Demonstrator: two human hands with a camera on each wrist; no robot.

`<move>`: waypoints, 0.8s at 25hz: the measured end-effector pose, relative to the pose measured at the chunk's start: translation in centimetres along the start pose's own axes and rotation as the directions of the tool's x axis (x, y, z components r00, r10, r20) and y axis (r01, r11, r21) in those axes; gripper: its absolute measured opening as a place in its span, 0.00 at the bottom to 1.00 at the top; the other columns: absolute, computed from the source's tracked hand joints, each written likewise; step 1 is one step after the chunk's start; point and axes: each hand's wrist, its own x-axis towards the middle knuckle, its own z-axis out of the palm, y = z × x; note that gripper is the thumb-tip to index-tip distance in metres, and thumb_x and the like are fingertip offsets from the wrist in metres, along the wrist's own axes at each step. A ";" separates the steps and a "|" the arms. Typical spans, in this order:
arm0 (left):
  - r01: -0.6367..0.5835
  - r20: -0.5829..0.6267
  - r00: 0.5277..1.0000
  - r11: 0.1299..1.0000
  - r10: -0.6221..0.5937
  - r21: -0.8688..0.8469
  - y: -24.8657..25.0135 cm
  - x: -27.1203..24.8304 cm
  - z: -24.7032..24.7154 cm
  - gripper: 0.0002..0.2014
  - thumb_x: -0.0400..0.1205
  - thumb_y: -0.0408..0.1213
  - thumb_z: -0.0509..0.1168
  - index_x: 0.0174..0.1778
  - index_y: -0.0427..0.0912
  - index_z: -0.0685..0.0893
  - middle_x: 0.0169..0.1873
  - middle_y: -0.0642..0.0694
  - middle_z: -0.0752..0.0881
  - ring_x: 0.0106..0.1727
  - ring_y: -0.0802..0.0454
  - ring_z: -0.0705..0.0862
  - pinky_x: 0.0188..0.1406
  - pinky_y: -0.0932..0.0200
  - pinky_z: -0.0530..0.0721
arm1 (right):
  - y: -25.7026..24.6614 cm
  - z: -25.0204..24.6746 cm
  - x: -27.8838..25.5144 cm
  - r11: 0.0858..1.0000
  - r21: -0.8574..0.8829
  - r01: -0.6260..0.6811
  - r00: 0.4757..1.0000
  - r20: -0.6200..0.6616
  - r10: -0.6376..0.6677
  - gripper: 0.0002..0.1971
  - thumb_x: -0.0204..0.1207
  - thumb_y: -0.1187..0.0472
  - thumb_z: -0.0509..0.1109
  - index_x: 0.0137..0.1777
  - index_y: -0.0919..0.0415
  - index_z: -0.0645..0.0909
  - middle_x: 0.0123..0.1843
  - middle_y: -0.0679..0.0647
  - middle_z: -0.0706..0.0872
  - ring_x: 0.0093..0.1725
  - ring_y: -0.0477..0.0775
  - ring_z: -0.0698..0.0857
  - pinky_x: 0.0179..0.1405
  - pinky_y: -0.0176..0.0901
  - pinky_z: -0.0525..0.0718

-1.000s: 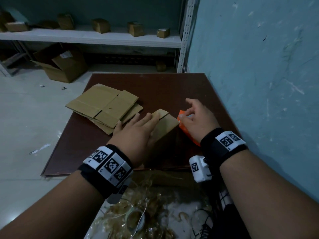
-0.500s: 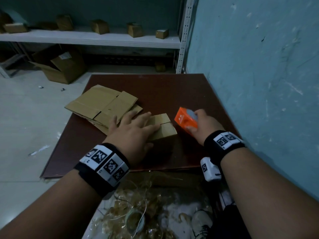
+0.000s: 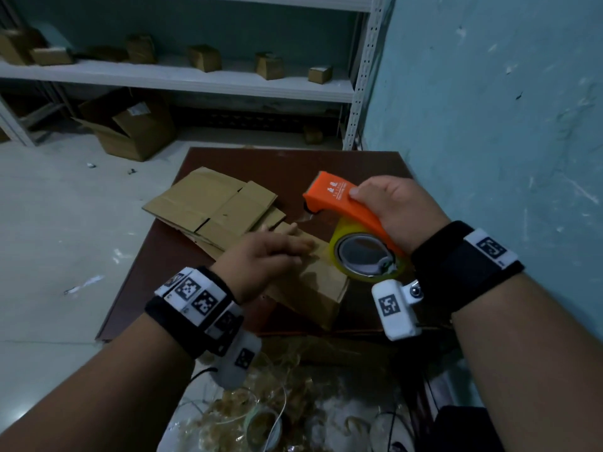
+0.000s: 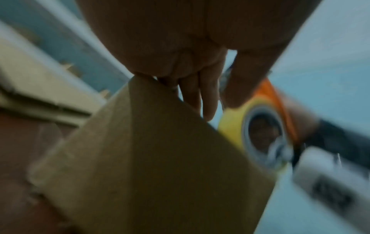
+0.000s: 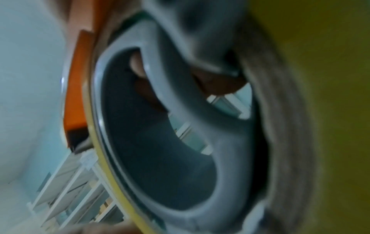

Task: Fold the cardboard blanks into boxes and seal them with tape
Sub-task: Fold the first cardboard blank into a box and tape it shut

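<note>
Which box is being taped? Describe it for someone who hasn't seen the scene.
Find the dark brown table against the blue wall. At its near edge, the left hand presses on a folded-up box; unlike the flat blanks stacked behind, it stands three-dimensional.

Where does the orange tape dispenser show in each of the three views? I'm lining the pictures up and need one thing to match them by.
Head: the tape dispenser sits right of centre, gripped by the right hand.
Left wrist: at the right, orange arc behind the yellow tape roll.
Right wrist: it fills the frame; orange body at the left.
Shared landmark: the yellow tape roll.
</note>
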 end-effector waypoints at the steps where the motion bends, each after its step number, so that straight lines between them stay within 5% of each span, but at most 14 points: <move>1: 0.048 -0.096 0.993 0.977 -0.068 -0.206 -0.3 0.1 -0.3 0.13 0.86 0.37 0.66 0.61 0.51 0.93 0.70 0.55 0.88 0.80 0.58 0.76 0.86 0.52 0.62 | -0.2 0.2 0.1 1.000 -0.011 -0.004 1.000 -0.002 0.004 0.20 0.84 0.42 0.70 0.42 0.58 0.87 0.34 0.62 0.87 0.33 0.61 0.86 0.39 0.57 0.84; 3: 0.106 -0.193 0.952 0.846 -0.238 -0.522 0.1 0.1 -0.8 0.18 0.89 0.47 0.58 0.65 0.44 0.88 0.60 0.42 0.93 0.70 0.50 0.87 0.79 0.43 0.71 | -0.6 0.2 0.3 0.999 -0.034 -0.021 1.000 0.011 0.022 0.19 0.84 0.43 0.70 0.42 0.58 0.88 0.32 0.59 0.87 0.30 0.57 0.85 0.37 0.53 0.82; 5: 0.144 -0.183 0.929 0.770 -0.322 -0.622 1.0 0.2 -0.8 0.23 0.90 0.56 0.55 0.70 0.43 0.79 0.53 0.37 0.94 0.65 0.45 0.90 0.69 0.42 0.73 | -1.2 0.3 0.5 0.996 -0.082 -0.030 0.999 0.036 0.033 0.19 0.84 0.42 0.70 0.42 0.56 0.88 0.34 0.58 0.88 0.33 0.58 0.87 0.39 0.52 0.83; 8: 0.152 -0.188 0.909 0.716 -0.372 -0.681 1.8 0.6 -0.4 0.19 0.89 0.48 0.65 0.70 0.39 0.78 0.50 0.34 0.94 0.57 0.41 0.93 0.60 0.44 0.83 | -2.0 0.9 0.5 0.987 -0.163 -0.011 0.997 0.072 0.023 0.18 0.83 0.41 0.71 0.41 0.54 0.89 0.35 0.52 0.90 0.36 0.52 0.88 0.42 0.49 0.84; 12: 0.169 -0.252 0.890 0.789 -0.379 -0.591 1.2 1.3 -1.0 0.35 0.69 0.42 0.85 0.70 0.43 0.79 0.47 0.38 0.95 0.53 0.41 0.94 0.66 0.35 0.87 | -2.8 1.2 0.4 0.973 -0.228 -0.033 0.993 0.101 0.057 0.17 0.81 0.39 0.71 0.43 0.51 0.90 0.36 0.47 0.90 0.35 0.44 0.87 0.39 0.45 0.83; 16: 0.140 -0.399 0.829 0.836 -0.392 -0.531 0.8 1.4 -1.5 0.24 0.76 0.29 0.80 0.60 0.48 0.75 0.40 0.42 0.94 0.41 0.45 0.94 0.44 0.46 0.89 | -3.6 0.9 0.9 0.938 -0.345 -0.039 0.986 0.137 0.091 0.18 0.80 0.35 0.72 0.42 0.48 0.91 0.38 0.46 0.91 0.40 0.47 0.89 0.41 0.44 0.83; 20: 0.134 -0.460 0.795 0.855 -0.395 -0.502 0.5 1.4 -1.7 0.22 0.78 0.24 0.76 0.53 0.47 0.70 0.42 0.37 0.91 0.41 0.41 0.93 0.42 0.44 0.93 | -4.3 1.2 1.3 0.907 -0.417 -0.061 0.977 0.161 0.140 0.19 0.80 0.33 0.70 0.45 0.47 0.90 0.41 0.45 0.91 0.43 0.47 0.89 0.42 0.44 0.84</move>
